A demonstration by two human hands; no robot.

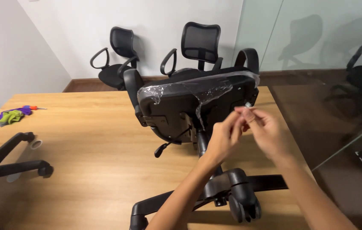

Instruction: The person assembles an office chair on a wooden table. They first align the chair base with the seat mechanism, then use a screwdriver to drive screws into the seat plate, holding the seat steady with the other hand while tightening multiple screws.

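Observation:
A black office chair (176,106) lies on its side on the wooden table (87,149), its seat underside towards me, with clear plastic film (208,87) stretched across the seat edge. My left hand (223,138) and my right hand (266,130) meet just right of the chair's centre column. Together they pinch a small strip of the clear film (246,106) between their fingertips. The chair's wheeled base (232,196) juts towards me beneath my forearms.
Another chair's base (14,166) lies at the table's left edge, next to a roll of tape (36,143). A purple and green cloth with a screwdriver (14,114) sits at the far left. Two black chairs (155,55) stand against the wall. A glass partition (317,34) rises at right.

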